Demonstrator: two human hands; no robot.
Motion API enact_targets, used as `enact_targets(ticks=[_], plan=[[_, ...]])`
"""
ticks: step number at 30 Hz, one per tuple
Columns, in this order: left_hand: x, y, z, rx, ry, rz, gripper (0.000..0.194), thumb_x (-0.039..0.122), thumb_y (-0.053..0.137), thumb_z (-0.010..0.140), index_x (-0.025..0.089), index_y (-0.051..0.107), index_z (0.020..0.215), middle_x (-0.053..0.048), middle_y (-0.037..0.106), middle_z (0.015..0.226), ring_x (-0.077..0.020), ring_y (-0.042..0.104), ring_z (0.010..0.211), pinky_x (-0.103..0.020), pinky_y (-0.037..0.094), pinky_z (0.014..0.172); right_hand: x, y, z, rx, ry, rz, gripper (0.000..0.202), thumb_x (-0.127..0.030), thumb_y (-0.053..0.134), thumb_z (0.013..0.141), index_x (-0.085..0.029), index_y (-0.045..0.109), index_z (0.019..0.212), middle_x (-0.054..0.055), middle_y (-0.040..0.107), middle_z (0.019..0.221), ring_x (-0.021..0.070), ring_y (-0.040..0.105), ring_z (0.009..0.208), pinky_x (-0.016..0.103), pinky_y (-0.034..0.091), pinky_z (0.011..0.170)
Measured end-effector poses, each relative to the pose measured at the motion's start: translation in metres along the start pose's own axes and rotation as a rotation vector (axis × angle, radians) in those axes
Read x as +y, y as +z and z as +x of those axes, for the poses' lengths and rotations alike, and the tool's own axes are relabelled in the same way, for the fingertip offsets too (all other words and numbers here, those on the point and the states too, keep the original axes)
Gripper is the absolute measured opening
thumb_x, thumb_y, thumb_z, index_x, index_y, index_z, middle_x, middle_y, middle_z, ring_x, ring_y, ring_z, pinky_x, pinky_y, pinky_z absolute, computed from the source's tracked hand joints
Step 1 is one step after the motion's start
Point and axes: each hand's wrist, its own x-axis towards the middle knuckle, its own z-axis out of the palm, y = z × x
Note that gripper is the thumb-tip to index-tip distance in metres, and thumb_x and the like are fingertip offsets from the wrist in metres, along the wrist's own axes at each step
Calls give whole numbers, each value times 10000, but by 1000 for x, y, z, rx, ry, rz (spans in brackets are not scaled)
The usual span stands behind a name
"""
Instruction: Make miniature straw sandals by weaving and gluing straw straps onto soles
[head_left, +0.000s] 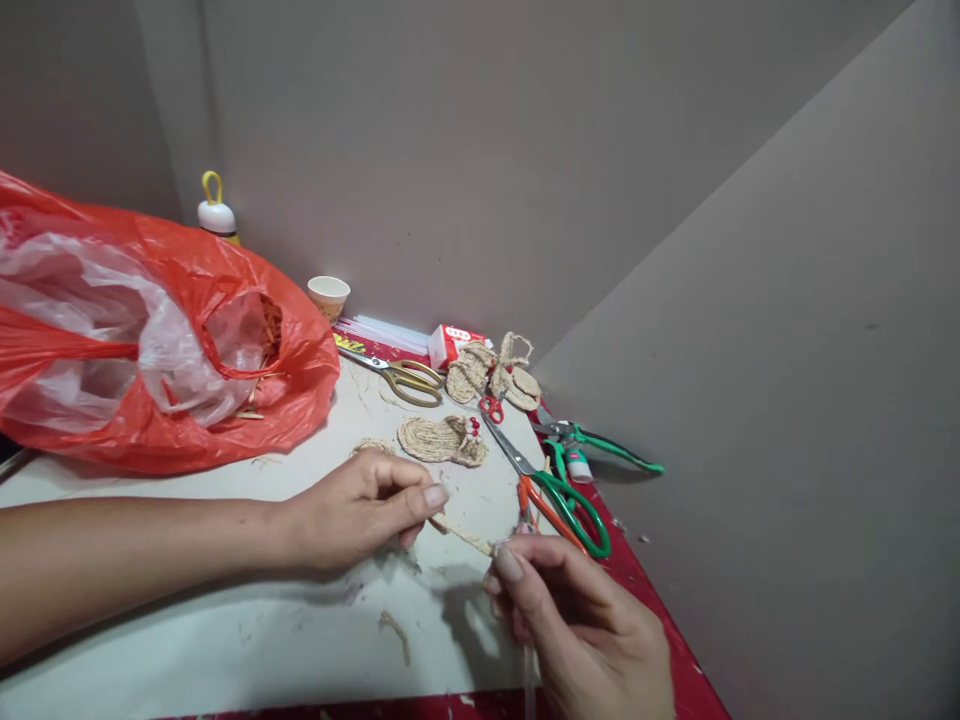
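A thin pale strand of straw cord (pixel 466 538) runs between my two hands above the white board (pixel 300 640). My left hand (pixel 367 505) pinches one end between thumb and fingers. Lower and to the right, my right hand (pixel 585 620) pinches the other end. Just beyond them lies a small woven straw slipper (pixel 431 440) with red and white beads at one end. Part of another woven piece (pixel 373 447) shows behind my left hand. Green-handled scissors (pixel 574 510) lie close above my right hand, beside an orange-handled tool (pixel 551 515).
A red plastic bag (pixel 300 420) with straw fills the left. Gold-handled scissors (pixel 412 382), a paper cup (pixel 328 297), glue sticks (pixel 386 335), a small red-and-white box (pixel 448 345) and woven straw pieces (pixel 471 372) stand near the wall. Green-handled pliers (pixel 615 452) lie at the right edge.
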Motion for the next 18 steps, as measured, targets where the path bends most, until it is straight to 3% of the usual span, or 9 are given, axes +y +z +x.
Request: enact_targets(ticks=[7,14,18], plan=[[-3,4,-1,23,5,26,378,414,483,902,123,615,700,38,473,547,-83,408,537,-207,337,533,0,-2,3,70,17,26,216,-396,670,787,-217,667,667,-4,607,550,118,540,466,186,408,401],[-4,0,-1,27,58,120,343,374,508,896,119,623,699,61,390,526,-70,357,514,-202,292,502,2,-3,5,86,-34,-40,236,-407,642,815,-216,641,678,-10,578,565,112,516,468,177,422,394],[-3,-1,0,8,-3,41,349,400,515,890,114,646,740,67,406,496,-62,345,471,-198,282,472,5,-5,8,76,-60,-61,239,-399,642,820,-213,646,672,-16,578,558,109,527,464,181,439,424]])
